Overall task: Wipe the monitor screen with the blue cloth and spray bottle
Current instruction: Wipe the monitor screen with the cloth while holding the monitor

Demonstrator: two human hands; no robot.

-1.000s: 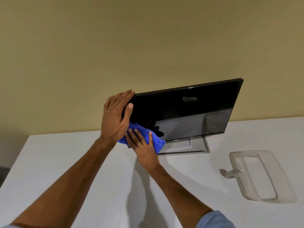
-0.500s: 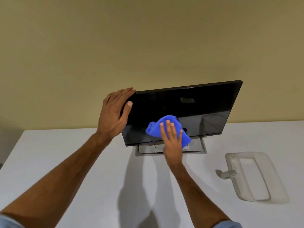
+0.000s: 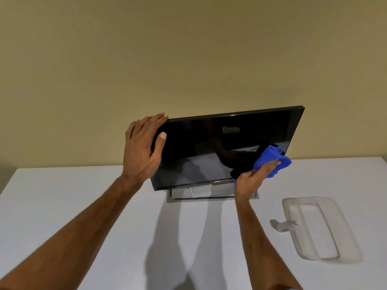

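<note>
One mark can be read — a small "DELL" logo on the lower bezel of the monitor [image 3: 228, 143], centre of the frame, printed pale on black.

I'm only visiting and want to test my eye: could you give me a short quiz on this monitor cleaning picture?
1. True or false: the left hand grips the monitor at its upper left corner.
2. Which part of the screen does the blue cloth touch? A) top left B) centre C) lower right
3. Fill in: the spray bottle lies on its ___ on the white table, right of the monitor.

Key:
1. True.
2. C; the right hand presses it there.
3. side.
</note>
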